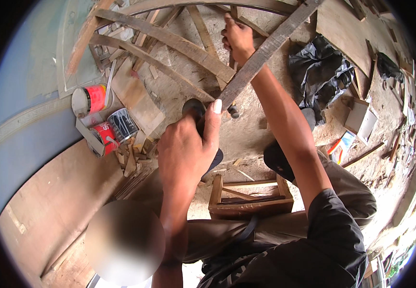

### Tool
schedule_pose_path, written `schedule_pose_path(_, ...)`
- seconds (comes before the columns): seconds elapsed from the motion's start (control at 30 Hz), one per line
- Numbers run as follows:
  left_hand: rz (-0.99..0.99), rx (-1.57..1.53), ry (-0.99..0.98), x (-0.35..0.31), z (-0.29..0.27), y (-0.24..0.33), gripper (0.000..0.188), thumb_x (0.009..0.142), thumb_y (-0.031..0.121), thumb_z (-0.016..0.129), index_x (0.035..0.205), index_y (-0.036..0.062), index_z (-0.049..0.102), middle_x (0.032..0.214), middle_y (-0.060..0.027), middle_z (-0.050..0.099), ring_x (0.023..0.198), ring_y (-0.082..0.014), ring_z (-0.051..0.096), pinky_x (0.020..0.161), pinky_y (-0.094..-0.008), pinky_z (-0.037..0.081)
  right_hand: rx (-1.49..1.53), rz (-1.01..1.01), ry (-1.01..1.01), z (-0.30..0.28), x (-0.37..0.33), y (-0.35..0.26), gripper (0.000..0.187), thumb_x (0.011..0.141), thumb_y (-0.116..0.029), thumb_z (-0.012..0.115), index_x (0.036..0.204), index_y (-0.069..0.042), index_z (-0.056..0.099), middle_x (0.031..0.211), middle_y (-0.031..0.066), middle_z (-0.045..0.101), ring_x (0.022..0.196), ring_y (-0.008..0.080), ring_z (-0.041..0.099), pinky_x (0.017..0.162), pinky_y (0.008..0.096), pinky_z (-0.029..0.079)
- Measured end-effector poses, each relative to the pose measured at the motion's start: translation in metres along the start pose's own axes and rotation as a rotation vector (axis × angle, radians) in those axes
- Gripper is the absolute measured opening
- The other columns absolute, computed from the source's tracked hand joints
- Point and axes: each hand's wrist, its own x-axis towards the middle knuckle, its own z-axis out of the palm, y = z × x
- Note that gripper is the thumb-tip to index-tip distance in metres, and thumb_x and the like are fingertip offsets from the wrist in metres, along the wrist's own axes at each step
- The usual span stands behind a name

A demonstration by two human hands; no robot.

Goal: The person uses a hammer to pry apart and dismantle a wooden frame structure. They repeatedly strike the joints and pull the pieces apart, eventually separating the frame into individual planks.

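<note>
Wooden slat (260,55), long and weathered, runs diag. from far right down to centre, crossing other curved slats (169,43) of a frame. My right hand (239,38) is clamped on it at the far end. My left hand (188,149) grips a dark-handled tool (196,108) near the slat's lower end, thumb up against the wood. Paint cans (102,122) sit left on the floor; small wooden stool (248,197) lies below, near me.

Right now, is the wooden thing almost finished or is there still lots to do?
Done: several curved wooden slats already sit joined in a frame. In hand: the right hand steadies a long plank laid across it, while the left hand grips a dark tool at the plank's lower end. Left: loose offcuts lie by the paint cans; how much remains isn't clear.
</note>
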Motion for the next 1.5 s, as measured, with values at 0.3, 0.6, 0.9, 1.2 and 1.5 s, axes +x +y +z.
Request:
schedule_pose_path(0.3, 0.005, -0.014, 0.002, 0.004, 0.0, -0.005, 0.051, 0.094, 0.05, 0.049, 0.076, 0.0036, 0.057, 0.06, -0.0213, 0.061, 0.061, -0.0422, 0.063, 0.055, -0.0497, 0.05, 0.129, -0.052, -0.066, -0.028, -0.008, -0.002, 0.033, 0.094, -0.031, 0.062, 0.076, -0.008, 0.046, 0.061, 0.0009, 0.042, 0.046, 0.0112, 0.039, 0.04, 0.0276, 0.028)
schedule_pose_path(0.6, 0.0, -0.114, -0.031, 0.006, -0.003, -0.008, 0.05, 0.093, 0.048, 0.052, 0.072, 0.003, 0.058, 0.059, -0.0205, 0.062, 0.06, -0.0411, 0.064, 0.056, -0.0488, 0.051, 0.187, -0.059, 0.02, -0.04, 0.011, 0.006, 0.028, 0.092, -0.026, 0.064, 0.077, -0.007, 0.05, 0.063, 0.0019, 0.045, 0.046, 0.0123, 0.041, 0.04, 0.0296, 0.028)
schedule_pose_path(0.9, -0.027, -0.058, -0.022, 0.003, -0.001, -0.005, 0.054, 0.092, 0.051, 0.05, 0.073, 0.0019, 0.06, 0.06, -0.0228, 0.061, 0.063, -0.0434, 0.063, 0.058, -0.0496, 0.051, 0.088, -0.125, 0.056, -0.043, 0.018, 0.011, 0.026, 0.09, -0.024, 0.064, 0.08, -0.003, 0.053, 0.063, 0.0019, 0.047, 0.048, 0.0119, 0.043, 0.041, 0.0287, 0.031)
schedule_pose_path(1.2, -0.079, -0.035, -0.075, 0.006, 0.001, -0.005, 0.075, 0.092, 0.064, 0.037, 0.082, -0.0032, 0.068, 0.081, -0.0299, 0.063, 0.087, -0.0467, 0.061, 0.078, -0.0504, 0.047, -0.893, -0.56, -0.292, -0.05, -0.025, -0.001, 0.039, 0.089, -0.033, 0.067, 0.071, 0.0, 0.057, 0.059, 0.0094, 0.056, 0.052, 0.0185, 0.052, 0.049, 0.0357, 0.044)
schedule_pose_path(1.5, -0.044, -0.045, -0.066, 0.005, -0.003, -0.005, 0.095, 0.087, 0.074, 0.031, 0.094, -0.0133, 0.066, 0.1, -0.0363, 0.062, 0.102, -0.0455, 0.061, 0.089, -0.0482, 0.048, -1.076, -0.452, -0.356, -0.054, -0.062, -0.008, 0.018, 0.078, -0.021, 0.068, 0.089, -0.006, 0.069, 0.088, 0.019, 0.068, 0.09, 0.0323, 0.067, 0.073, 0.0392, 0.052)
